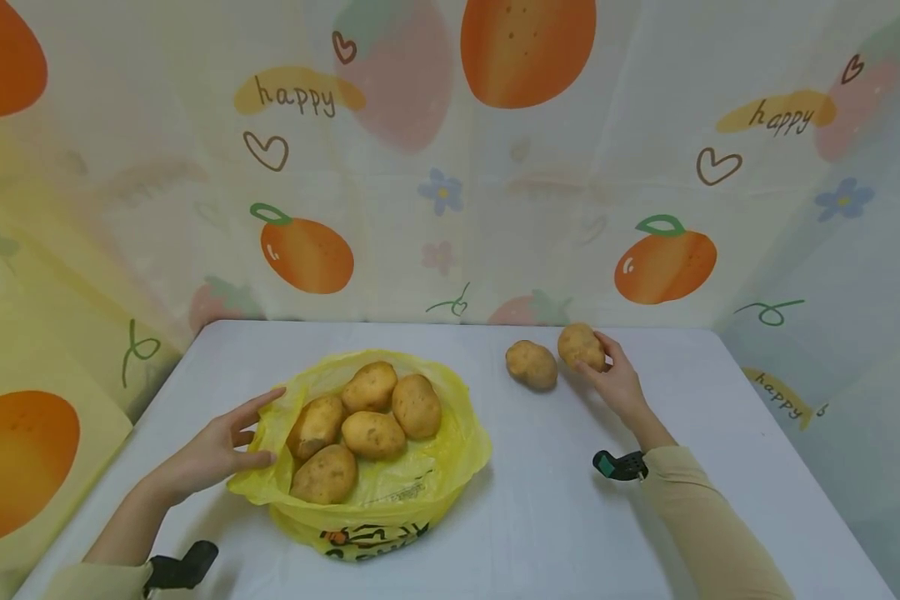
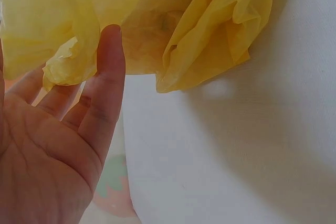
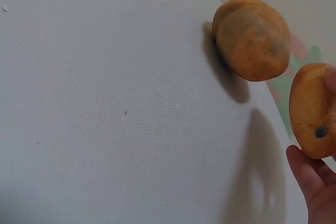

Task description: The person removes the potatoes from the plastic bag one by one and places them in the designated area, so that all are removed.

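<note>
My right hand [image 1: 621, 387] grips a potato [image 1: 581, 347] at the back right of the table, lifted above its shadow. In the right wrist view that potato [image 3: 311, 111] shows a dark spot, with fingers [image 3: 307, 174] at its lower side. Just left of it a second potato [image 1: 532, 365] lies on the table. A yellow plastic bag [image 1: 450, 475] stands with its mouth spread, and several potatoes [image 1: 373, 436] lie inside. At the bag's left rim is my left hand [image 1: 213, 450], its fingers extended and touching the plastic [image 2: 71, 64], thumb apart.
The white-covered table [image 1: 540, 517] reaches back to a patterned curtain [image 1: 510, 250] printed with fruit and hearts. More curtain hangs at both sides. A black wrist device [image 1: 183, 567] sits on the left wrist, another device [image 1: 619, 465] on the right.
</note>
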A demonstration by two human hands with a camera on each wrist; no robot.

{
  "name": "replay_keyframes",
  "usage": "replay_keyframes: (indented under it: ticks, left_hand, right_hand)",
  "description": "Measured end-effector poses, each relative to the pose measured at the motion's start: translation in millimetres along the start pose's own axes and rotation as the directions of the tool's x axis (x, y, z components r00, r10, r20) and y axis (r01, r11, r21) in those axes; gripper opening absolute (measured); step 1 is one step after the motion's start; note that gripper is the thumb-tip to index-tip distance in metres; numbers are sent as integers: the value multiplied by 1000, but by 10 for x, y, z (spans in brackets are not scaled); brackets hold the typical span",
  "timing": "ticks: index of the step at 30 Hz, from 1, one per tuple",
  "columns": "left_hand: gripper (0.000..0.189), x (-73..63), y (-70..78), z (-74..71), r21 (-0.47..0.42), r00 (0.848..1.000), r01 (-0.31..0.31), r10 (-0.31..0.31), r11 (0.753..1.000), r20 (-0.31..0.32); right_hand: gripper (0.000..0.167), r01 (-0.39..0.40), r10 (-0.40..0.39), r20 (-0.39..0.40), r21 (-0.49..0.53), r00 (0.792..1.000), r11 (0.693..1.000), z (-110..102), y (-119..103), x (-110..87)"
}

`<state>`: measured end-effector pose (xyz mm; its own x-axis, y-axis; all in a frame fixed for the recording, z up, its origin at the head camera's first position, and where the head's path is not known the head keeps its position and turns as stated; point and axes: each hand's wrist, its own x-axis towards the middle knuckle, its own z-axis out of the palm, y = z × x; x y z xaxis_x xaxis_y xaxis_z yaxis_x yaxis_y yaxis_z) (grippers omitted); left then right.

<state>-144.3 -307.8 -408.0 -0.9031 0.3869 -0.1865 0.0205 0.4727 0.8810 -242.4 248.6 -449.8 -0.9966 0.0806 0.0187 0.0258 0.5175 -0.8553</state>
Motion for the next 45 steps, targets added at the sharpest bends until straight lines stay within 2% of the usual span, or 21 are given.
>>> replay_keyframes:
  ticks: [11, 21, 45]
  left_hand:
    - [83, 1, -4, 13, 1, 1000, 5, -5, 1000, 0]
    - [83, 0, -4, 10, 5, 1000, 0, 0, 1000, -5]
    - [82, -2, 20, -8, 27, 1000, -3, 4, 1000, -18]
  right_hand:
    - [75, -60, 60, 0, 5, 998, 998, 50, 121, 9]
    - [72, -92, 92, -2, -34, 996, 995, 103, 162, 22]
    - [73, -91, 94, 42, -59, 995, 994, 112, 133, 5]
